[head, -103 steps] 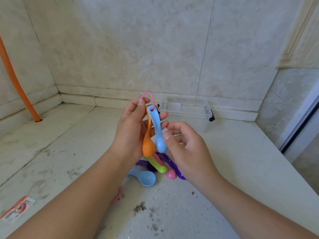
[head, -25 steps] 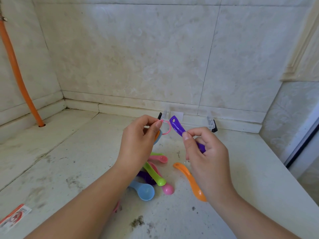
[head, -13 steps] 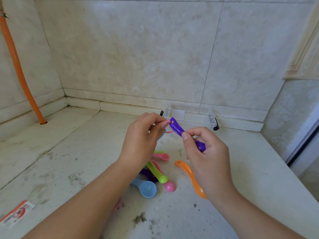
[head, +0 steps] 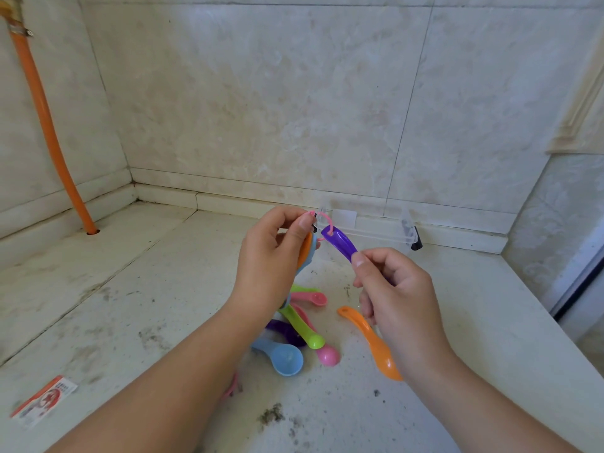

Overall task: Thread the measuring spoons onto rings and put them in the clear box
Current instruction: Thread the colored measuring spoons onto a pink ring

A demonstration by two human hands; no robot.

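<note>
Purple spoon (head: 340, 244) hangs on pink ring (head: 324, 220); no legible writing.

Both bare forearms are reaching in from the near edge and converging toward the middle, with the hands raised side by side. The left hand (head: 271, 266) is showing its back, its thumb and forefinger pinching together at the top while the other fingers are curling beneath. The right hand (head: 397, 295) is sitting just right of it and slightly lower, fingers curling inward, thumb and forefinger pinching at its upper left.
</note>
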